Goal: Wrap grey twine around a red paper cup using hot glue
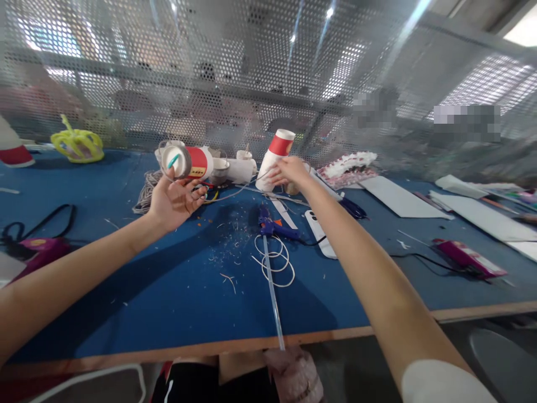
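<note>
My left hand (174, 198) is stretched forward, palm up with fingers spread, just below a red and white paper cup (188, 162) lying on its side with a teal stick in it. I cannot tell whether the fingers touch that cup. Over at the back of the table, my right hand (287, 170) grips a tilted red and white paper cup (274, 154). A thin wire runs between the two cups. A blue glue gun (272, 226) with a long clear glue stick (272, 291) lies between my arms, on white wire loops (274, 260).
The blue table (168, 302) carries scraps, a coil of cord (145, 193), a white phone (321, 232), white boards (398, 198), pink glue guns (467, 257) (39, 249), a yellow crown shape (78, 145). A perforated metal screen (251, 67) stands behind. The table's wooden front edge runs near my lap.
</note>
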Available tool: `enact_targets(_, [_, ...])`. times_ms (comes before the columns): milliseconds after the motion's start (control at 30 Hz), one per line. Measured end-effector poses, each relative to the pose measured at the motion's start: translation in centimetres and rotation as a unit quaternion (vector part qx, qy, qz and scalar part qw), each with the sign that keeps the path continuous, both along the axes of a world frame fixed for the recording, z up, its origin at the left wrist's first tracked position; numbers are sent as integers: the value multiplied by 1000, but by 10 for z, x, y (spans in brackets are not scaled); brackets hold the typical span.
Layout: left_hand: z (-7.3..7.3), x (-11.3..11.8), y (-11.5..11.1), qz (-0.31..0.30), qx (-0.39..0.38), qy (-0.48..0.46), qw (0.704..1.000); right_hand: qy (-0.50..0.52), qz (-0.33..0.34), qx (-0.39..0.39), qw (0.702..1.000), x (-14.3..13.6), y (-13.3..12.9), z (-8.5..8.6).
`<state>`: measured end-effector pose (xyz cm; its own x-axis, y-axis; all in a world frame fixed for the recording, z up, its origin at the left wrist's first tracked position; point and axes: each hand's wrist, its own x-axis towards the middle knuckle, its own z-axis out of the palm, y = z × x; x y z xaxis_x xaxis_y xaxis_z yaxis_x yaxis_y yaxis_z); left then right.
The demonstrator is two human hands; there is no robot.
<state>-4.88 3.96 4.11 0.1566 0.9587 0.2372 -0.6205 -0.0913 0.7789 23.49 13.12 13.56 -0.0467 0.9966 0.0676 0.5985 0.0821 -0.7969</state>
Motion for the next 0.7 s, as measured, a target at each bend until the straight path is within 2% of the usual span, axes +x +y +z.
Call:
enact_targets(133, [11, 15, -11, 99, -77, -19, 992, 46, 57, -3, 997, -47, 7, 3])
enact_targets(200, [12, 21, -15, 136, -92, -5, 986, 13, 96, -22, 995, -67, 9, 6])
enact_targets(267, [7, 25, -14, 171, -60, 9, 983, -27, 123, -50, 991, -84, 12, 12])
enact_targets(367, [-11, 28, -10, 204, 16, 60, 977, -86, 151, -80, 981, -98, 17, 23])
enact_targets(467, [-26, 29, -8, 203, 47, 115, 971, -169, 160, -145, 962, -96, 19, 35])
enact_targets(533, [-32, 29, -9, 168, 43, 169, 970, -279, 156, -186, 929, -86, 15, 41])
enact_targets(567, [-33, 29, -9, 148, 39, 194, 969, -331, 141, -152, 921, -79, 12, 43])
enact_targets(600, [-34, 29, -10, 132, 36, 214, 967, -377, 119, -75, 915, -70, 7, 43])
enact_targets(633, [-34, 29, -10, 121, 38, 228, 965, -392, 108, -38, 913, -59, 0, 43])
enact_targets(700, [-34, 28, -10, 112, 56, 241, 962, -401, 108, -16, 909, -32, -16, 38])
